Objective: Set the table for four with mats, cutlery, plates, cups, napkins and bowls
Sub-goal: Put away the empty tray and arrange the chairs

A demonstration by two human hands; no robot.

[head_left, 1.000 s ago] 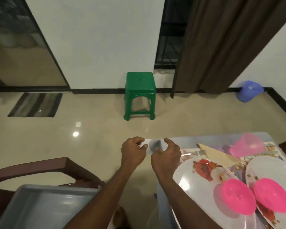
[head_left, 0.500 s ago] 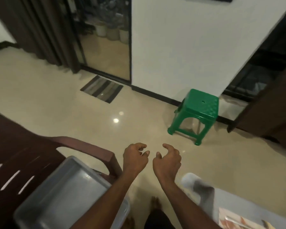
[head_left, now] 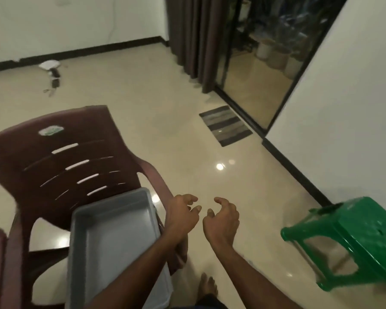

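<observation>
Both hands (head_left: 202, 216) hang loosely curled, holding nothing; the gray tray (head_left: 112, 237) overhangs the chair (head_left: 60, 161) and could tip

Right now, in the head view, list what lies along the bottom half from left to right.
brown chair → grey tub → left hand → right hand → green stool
</observation>
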